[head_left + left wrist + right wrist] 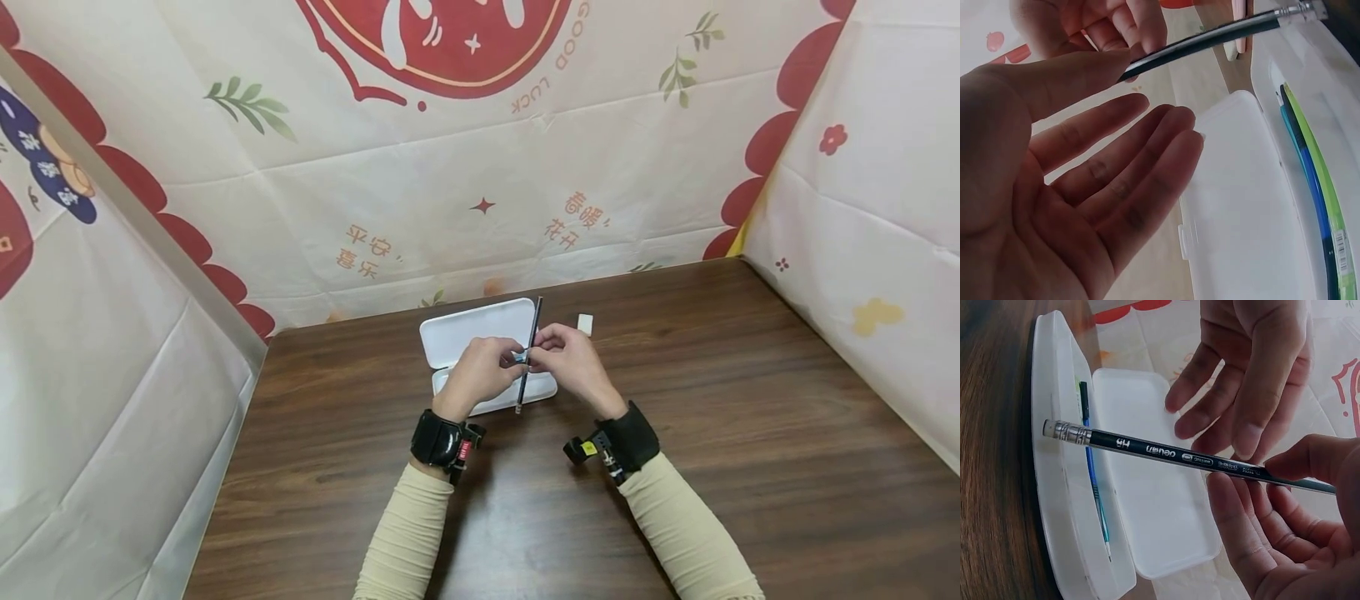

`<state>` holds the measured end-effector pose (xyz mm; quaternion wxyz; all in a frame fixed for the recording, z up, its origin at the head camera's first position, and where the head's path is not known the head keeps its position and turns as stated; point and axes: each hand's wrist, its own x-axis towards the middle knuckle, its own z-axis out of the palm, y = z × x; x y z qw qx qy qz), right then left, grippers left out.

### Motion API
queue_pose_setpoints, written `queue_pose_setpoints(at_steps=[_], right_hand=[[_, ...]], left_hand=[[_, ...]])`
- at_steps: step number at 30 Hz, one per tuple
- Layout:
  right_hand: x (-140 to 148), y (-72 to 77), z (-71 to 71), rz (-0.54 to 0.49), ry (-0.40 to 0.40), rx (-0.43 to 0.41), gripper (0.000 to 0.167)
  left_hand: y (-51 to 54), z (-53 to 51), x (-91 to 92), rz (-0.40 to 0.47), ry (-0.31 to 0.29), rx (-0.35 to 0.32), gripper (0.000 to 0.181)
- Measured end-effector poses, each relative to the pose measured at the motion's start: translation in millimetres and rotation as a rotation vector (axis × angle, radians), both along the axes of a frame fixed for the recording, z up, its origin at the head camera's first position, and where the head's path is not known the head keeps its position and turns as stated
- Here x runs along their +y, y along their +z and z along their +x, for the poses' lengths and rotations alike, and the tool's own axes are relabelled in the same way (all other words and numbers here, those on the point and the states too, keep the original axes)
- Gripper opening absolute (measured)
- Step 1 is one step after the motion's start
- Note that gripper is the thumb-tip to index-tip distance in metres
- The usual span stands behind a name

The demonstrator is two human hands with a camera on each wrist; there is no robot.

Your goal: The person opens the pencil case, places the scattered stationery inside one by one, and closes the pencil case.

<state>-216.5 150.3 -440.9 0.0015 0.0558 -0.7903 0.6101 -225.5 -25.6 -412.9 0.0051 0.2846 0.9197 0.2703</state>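
Observation:
A dark pencil [1160, 451] marked HB, with a metal ferrule and eraser tip, is held above an open white pencil case [480, 327]. My right hand [573, 362] pinches it between thumb and fingers. My left hand [483, 371] is beside it, the thumb [1085, 78] against the pencil and the other fingers extended and apart from it. Inside the case's tray lie a green pen [1319, 169] and a blue one [1313, 178], plus a thin teal-and-black item. Part of the tray is hidden behind my hands in the head view.
A small white block [585, 325], perhaps an eraser, lies just right of the case. The brown wooden table [337, 467] ends at a printed cloth backdrop [465, 175], with cloth sides at left and right.

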Motion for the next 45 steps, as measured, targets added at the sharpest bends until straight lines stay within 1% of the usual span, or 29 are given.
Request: queue_pose_setpoints(at_steps=[5,14,22,25,33,37,45], right_hand=[[-2.0,-0.4,0.8,-0.018,0.002,-0.002,0.014],[-6.0,1.2,2.2,-0.044,0.001,-0.009,0.015],[-7.4,-0.4,1.9,-0.093,0.019,-0.014,0.015],[-7.6,-0.7,1.8,-0.114,0.018,-0.023,0.014],[-7.8,-1.0,2.9,-0.149,0.022,-0.043,0.016],[-7.8,-1.0,3.5,-0.147,0.022,-0.043,0.016],[-7.5,-2.5,2.6,-0.143,0.017,-0.042,0.015]], left_hand=[[-2.7,-1.2,1.4,0.011,-0.003,0.016,0.017],[-4.0,-1.6,1.9,0.047,0.013,0.004,0.021],[-5.6,-2.5,2.1,0.089,0.011,0.018,0.022],[-4.8,-2.1,2.1,0.098,0.016,0.010,0.021],[-4.6,-2.1,1.1,0.087,0.017,0.002,0.022],[-4.4,-2.0,0.3,0.087,0.014,-0.004,0.023],[-5.9,-3.6,-0.6,0.096,0.008,0.020,0.023]])
